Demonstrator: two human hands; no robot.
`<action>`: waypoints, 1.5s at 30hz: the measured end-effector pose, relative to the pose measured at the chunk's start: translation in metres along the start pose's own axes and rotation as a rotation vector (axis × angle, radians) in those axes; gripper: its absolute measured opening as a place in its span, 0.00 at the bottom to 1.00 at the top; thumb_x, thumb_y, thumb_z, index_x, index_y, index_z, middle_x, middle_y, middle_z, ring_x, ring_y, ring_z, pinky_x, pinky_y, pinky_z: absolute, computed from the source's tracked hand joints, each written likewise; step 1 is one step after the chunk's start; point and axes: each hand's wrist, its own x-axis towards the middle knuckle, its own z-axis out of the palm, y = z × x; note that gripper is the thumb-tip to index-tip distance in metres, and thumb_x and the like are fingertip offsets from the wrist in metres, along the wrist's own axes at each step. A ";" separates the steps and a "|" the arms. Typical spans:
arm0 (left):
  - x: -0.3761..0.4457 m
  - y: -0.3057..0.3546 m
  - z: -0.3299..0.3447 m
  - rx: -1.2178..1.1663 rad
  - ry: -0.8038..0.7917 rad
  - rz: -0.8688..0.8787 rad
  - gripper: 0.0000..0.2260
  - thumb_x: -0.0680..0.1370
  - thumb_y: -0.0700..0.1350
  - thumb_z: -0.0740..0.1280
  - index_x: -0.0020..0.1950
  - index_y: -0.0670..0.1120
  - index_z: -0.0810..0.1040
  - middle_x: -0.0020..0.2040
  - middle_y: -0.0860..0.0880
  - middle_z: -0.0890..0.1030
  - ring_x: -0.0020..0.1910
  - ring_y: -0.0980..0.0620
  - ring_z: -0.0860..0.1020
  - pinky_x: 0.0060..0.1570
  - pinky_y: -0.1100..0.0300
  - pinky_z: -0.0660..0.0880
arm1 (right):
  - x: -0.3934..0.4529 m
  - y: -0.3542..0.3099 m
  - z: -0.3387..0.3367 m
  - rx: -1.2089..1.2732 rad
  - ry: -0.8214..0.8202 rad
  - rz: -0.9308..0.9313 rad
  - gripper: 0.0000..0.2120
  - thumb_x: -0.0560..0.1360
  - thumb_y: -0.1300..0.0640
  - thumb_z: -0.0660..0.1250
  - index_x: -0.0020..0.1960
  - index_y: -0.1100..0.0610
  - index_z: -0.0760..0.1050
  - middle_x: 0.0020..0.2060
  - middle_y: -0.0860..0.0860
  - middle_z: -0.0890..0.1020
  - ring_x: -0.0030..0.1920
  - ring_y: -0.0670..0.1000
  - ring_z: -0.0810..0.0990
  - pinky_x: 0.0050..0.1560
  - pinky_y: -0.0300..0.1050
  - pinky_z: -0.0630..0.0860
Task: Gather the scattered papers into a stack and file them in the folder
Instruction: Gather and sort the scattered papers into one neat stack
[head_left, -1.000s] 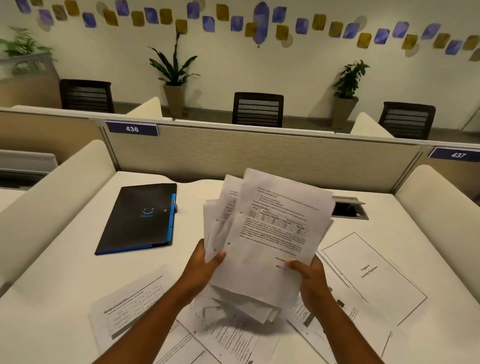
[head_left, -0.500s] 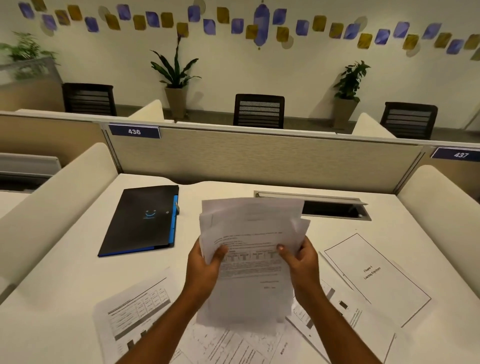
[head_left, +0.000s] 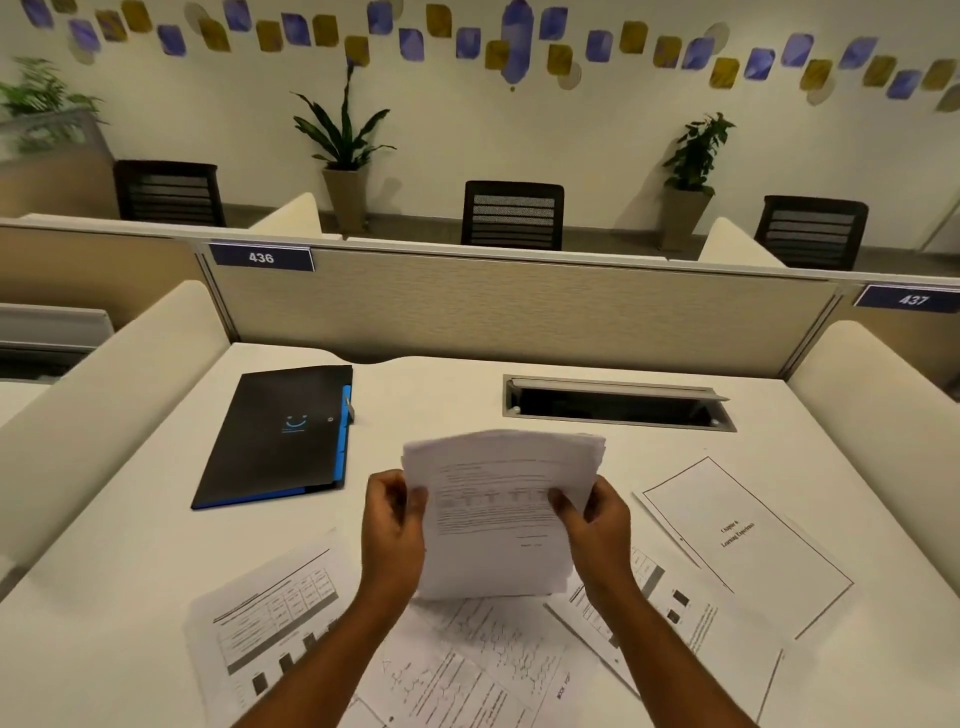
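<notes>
I hold a stack of printed papers (head_left: 498, 514) upright over the middle of the white desk (head_left: 130, 561). My left hand (head_left: 392, 525) grips its left edge and my right hand (head_left: 597, 525) grips its right edge. The sheets' edges are nearly lined up. A shut black folder with a blue spine edge (head_left: 280, 436) lies flat to the left, apart from my hands. Loose sheets still lie on the desk: a sheet with tables (head_left: 270, 623) at the left, a bordered title page (head_left: 743, 540) at the right, and several more under my forearms.
A recessed cable tray with an open lid (head_left: 618, 405) sits in the desk behind the stack. A fabric partition (head_left: 519, 312) closes off the back, and padded dividers stand on both sides. Chairs and potted plants are beyond it.
The fanned, crooked bundle has been squared up and lowered toward the desk. Both hands have shifted to grip its two side edges.
</notes>
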 end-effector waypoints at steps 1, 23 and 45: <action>-0.001 0.003 0.004 -0.006 -0.001 0.012 0.05 0.80 0.47 0.62 0.54 0.54 0.68 0.51 0.51 0.80 0.49 0.50 0.82 0.40 0.59 0.81 | -0.002 -0.003 0.003 0.028 0.014 0.011 0.08 0.77 0.57 0.72 0.53 0.47 0.76 0.48 0.51 0.85 0.49 0.54 0.85 0.46 0.52 0.86; 0.002 0.005 0.003 0.077 -0.050 0.023 0.06 0.82 0.47 0.59 0.56 0.59 0.67 0.52 0.52 0.79 0.50 0.50 0.82 0.43 0.54 0.83 | -0.007 -0.003 0.010 0.152 -0.026 0.054 0.15 0.69 0.58 0.78 0.54 0.53 0.80 0.46 0.53 0.87 0.46 0.57 0.87 0.42 0.56 0.86; -0.011 -0.002 0.007 -0.013 -0.003 0.006 0.08 0.80 0.48 0.62 0.56 0.58 0.68 0.53 0.52 0.79 0.51 0.50 0.81 0.43 0.54 0.83 | -0.012 0.000 0.019 0.051 0.004 0.098 0.11 0.72 0.56 0.78 0.53 0.54 0.81 0.43 0.52 0.87 0.44 0.53 0.87 0.40 0.48 0.85</action>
